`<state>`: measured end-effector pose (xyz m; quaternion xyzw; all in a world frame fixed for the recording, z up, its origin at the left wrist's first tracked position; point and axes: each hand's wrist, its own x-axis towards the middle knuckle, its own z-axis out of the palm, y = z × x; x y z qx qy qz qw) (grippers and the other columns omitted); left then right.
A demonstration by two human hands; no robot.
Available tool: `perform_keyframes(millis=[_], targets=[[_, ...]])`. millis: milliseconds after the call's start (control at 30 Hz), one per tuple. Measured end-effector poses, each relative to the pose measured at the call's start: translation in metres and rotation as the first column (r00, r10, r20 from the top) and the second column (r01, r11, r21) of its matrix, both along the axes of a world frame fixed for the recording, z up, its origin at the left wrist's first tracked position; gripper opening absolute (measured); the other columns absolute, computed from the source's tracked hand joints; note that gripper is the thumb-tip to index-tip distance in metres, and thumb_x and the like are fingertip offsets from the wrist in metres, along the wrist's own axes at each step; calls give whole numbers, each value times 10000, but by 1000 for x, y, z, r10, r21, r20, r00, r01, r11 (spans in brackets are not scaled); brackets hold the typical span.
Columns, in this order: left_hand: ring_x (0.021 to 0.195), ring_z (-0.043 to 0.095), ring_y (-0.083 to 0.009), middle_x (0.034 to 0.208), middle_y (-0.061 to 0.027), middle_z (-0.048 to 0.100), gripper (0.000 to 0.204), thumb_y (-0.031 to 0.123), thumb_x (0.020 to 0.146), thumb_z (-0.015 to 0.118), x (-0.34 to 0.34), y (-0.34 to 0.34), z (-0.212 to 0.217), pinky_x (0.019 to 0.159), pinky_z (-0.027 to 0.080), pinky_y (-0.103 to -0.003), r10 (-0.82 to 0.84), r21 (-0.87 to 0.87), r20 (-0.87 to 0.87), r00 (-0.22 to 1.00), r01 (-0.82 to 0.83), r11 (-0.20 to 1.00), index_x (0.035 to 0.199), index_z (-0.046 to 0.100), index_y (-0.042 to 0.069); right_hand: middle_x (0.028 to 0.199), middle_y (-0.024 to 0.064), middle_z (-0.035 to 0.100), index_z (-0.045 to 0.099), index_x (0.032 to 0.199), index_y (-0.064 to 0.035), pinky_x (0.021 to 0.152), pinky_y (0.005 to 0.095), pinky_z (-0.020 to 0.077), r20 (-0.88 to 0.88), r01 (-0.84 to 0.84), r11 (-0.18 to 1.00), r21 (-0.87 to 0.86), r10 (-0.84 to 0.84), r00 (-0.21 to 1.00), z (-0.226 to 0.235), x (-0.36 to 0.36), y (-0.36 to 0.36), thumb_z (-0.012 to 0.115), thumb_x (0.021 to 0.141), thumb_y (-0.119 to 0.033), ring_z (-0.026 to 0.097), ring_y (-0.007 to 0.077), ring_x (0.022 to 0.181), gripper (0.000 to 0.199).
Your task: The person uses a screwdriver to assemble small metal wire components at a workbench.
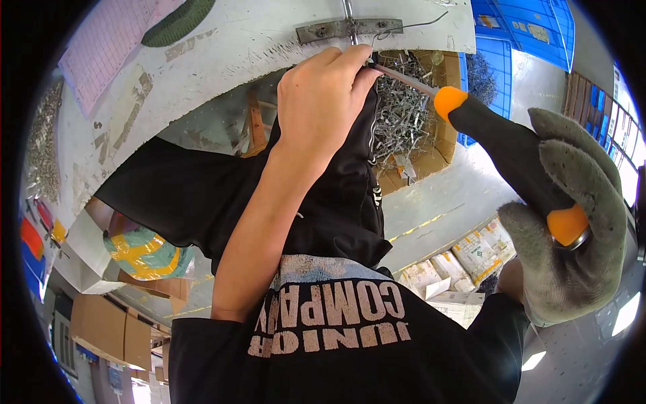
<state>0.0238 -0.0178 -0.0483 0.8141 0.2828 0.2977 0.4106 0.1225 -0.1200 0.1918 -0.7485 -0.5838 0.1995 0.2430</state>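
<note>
My bare left hand [311, 101] is at the bench edge, its thumb and forefinger pinched on a small metal part [369, 61] that is mostly hidden. Beside the fingertips, a grey metal bracket [321, 31] is fixed to the bench, with a thin metal rod [347, 9] running across it. A bent wire [422, 25] curls out near the bracket's right end. In a grey work glove, my right hand [577, 262] is closed around the black and orange handle of a file [406, 80]. The flat blade of the file reaches the left fingertips.
Below the worn white bench [229, 67] stands a cardboard box [445, 121] of metal scraps. Blue crates [525, 30] are at the upper right. Pink paper [101, 47] and a green pad [176, 23] lie on the bench. Wrapped packages [481, 254] rest on the floor.
</note>
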Motion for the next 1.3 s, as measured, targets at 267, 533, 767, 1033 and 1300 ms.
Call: perform_keyframes(millis=[267,533,767,1033,1300], targets=[[586,606,-277,648,-60,573,215,236,776,802,1,1,3,531,480,-381,5,33,-11,1000,-4,999,912,708,100,1258,269,625,605,1256,28,952,437,576,-98,44,998,-53,-49,994,12,19,-17,797,785,-85,627,373,1195,521],[582,610,-290,640,-72,577,226,297,826,768,2,8,10,533,485,-389,-40,67,-70,997,45,997,891,706,89,1237,254,638,610,1245,23,939,423,584,-43,-42,996,-76,39,998,10,51,-46,805,782,-100,642,350,1174,518],[594,617,-307,643,-82,588,238,309,841,752,2,9,14,540,488,-404,-65,70,-106,992,73,995,879,701,79,1218,242,650,614,1236,19,927,410,590,49,-112,990,-88,116,992,9,103,-64,813,779,-114,655,330,1157,516],[612,637,-303,668,-87,607,223,286,840,752,1,9,15,544,504,-402,-67,57,-110,992,73,996,890,703,74,1197,227,664,618,1226,14,914,397,597,192,-204,972,-114,223,956,-2,92,-12,821,776,-129,670,307,1136,514],[616,652,-287,690,-81,623,226,269,828,763,1,6,13,551,523,-384,-50,87,-133,990,62,994,930,710,75,1074,157,712,642,1159,-4,762,306,611,465,13,936,-352,163,870,31,30,39,844,773,-155,734,224,926,462]])
